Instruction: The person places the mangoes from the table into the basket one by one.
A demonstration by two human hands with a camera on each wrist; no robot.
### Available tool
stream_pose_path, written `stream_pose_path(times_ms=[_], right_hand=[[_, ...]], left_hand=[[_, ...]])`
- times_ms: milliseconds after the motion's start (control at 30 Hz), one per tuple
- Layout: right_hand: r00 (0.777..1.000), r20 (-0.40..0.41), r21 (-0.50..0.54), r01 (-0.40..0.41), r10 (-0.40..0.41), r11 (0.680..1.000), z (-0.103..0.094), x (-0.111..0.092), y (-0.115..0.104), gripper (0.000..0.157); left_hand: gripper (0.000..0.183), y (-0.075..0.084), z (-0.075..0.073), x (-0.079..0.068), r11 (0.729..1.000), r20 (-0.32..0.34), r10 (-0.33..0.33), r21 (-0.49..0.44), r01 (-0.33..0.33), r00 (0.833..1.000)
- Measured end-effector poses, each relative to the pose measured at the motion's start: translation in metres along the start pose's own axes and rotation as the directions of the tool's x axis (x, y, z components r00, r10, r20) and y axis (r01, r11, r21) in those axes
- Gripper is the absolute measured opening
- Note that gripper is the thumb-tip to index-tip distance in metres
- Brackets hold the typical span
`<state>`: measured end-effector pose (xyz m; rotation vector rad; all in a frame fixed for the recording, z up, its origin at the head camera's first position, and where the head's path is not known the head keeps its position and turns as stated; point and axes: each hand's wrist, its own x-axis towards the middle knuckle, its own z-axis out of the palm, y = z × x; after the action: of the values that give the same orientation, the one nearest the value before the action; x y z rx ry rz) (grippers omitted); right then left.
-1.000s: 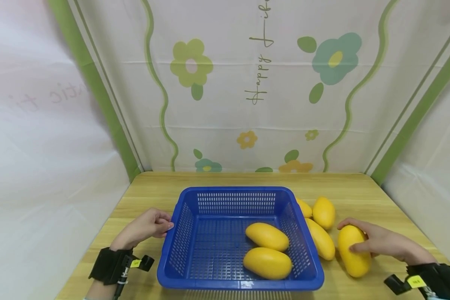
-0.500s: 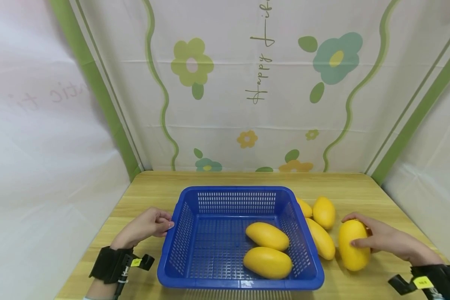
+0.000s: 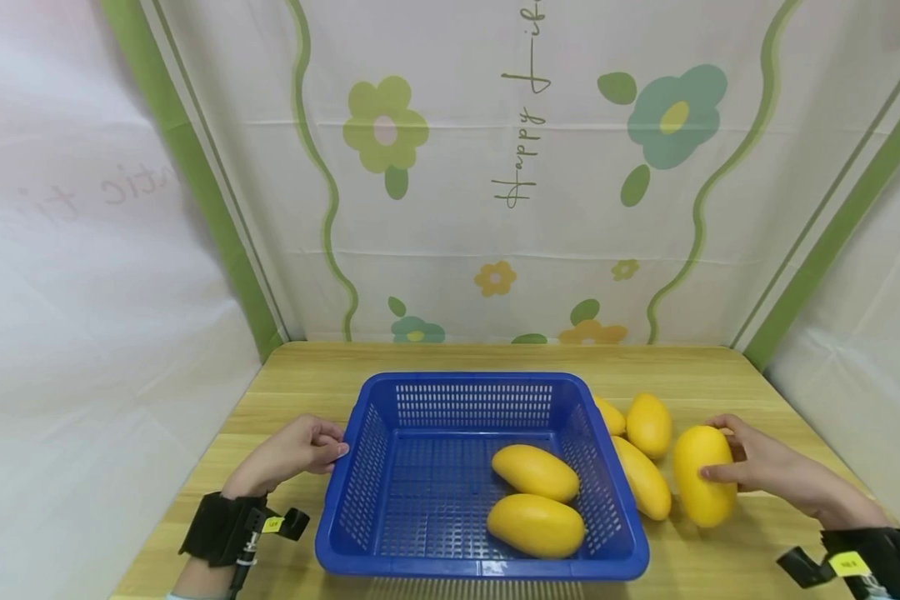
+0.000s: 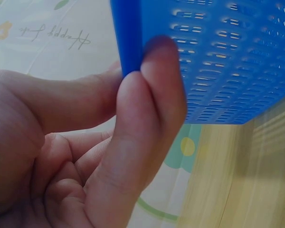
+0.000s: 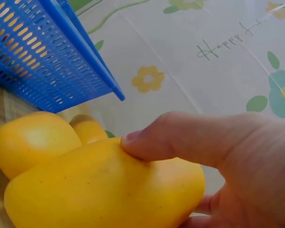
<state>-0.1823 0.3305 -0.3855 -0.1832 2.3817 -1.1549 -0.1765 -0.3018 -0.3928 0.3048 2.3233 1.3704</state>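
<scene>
A blue slotted plastic basket [image 3: 480, 569] stands on the wooden table with two yellow mangoes in it, one mango [image 3: 536, 526] in front of the other mango [image 3: 535, 473]. My left hand [image 3: 300, 454] pinches the basket's left rim [image 4: 128, 33] between thumb and fingers. On the right, my right hand [image 3: 768, 467] grips a yellow mango [image 3: 699, 487], its thumb [image 5: 154, 137] lying across the fruit; the other fingers are mostly hidden behind it. Several more mangoes lie between that hand and the basket: a rounded mango [image 3: 648, 425], a longer mango [image 3: 642, 479] and a partly hidden mango [image 3: 609, 415].
The wooden table [image 3: 315, 367] ends at the back against a white curtain [image 3: 450, 208] printed with flowers. White cloth walls rise at the left and right sides. A black strap with a small camera [image 3: 294, 525] sits on the left wrist, and another is on the right.
The mango in my right hand has shifted slightly away from me, toward the back of the table, and the hand has moved a little with it. My left hand and the basket stay put.
</scene>
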Motion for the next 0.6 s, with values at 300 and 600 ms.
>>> stream_pose_path(times_ms=[300,600], right_hand=[[0.999,-0.023,0.019,0.045,-0.045,0.999,0.007,0.004,-0.010,0.073],[0.995,-0.034,0.014,0.090,-0.089,0.996,0.014,0.010,-0.016,0.065]], left_hand=[[0.024,-0.002,-0.001,0.000,1.000,0.011,0.003,-0.020,-0.003,1.000],[0.029,-0.003,-0.001,0.002,1.000,0.014,0.006,-0.027,-0.005,1.000]])
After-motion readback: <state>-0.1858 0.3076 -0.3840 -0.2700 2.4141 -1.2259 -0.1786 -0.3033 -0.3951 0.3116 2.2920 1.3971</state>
